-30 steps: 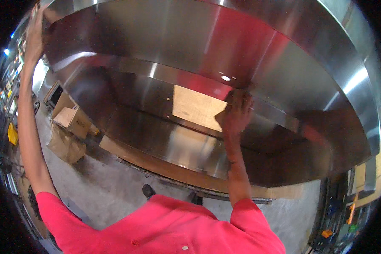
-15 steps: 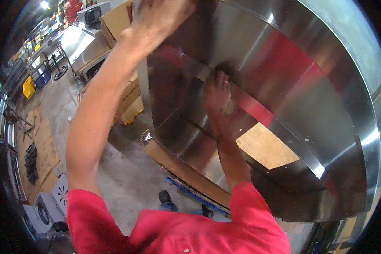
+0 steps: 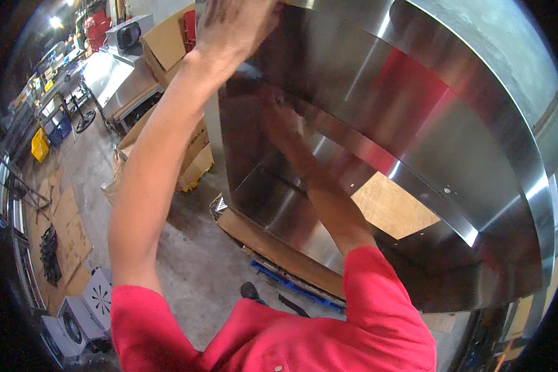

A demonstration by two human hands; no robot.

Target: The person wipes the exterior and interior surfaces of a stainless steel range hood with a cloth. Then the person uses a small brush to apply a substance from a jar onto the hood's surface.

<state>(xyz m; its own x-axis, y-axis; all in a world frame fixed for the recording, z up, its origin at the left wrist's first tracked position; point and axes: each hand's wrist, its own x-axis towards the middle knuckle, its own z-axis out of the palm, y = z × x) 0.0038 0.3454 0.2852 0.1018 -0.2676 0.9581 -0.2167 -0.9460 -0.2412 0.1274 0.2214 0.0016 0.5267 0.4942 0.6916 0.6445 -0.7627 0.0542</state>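
In front of me a large stainless steel housing with an open front stands tilted across the view. A cross strip runs through its inside, and a four-sided cut-out shows light wood-coloured board. My left hand is raised at the housing's upper left edge; its fingers are blurred and partly cut off by the top of the picture. Inside the housing, my right hand reaches to the left end of the cross strip. Shadow hides its fingers, so I cannot see whether it grips anything.
Under the housing lies cardboard above a blue pallet. Cardboard boxes stand left of it. Farther left are a metal workbench, a yellow bin, flattened cardboard and grey fan-like units.
My right hand has moved left and up along the cross strip, deeper into the left corner. My left hand stays near the upper edge, while the whole view has shifted slightly.
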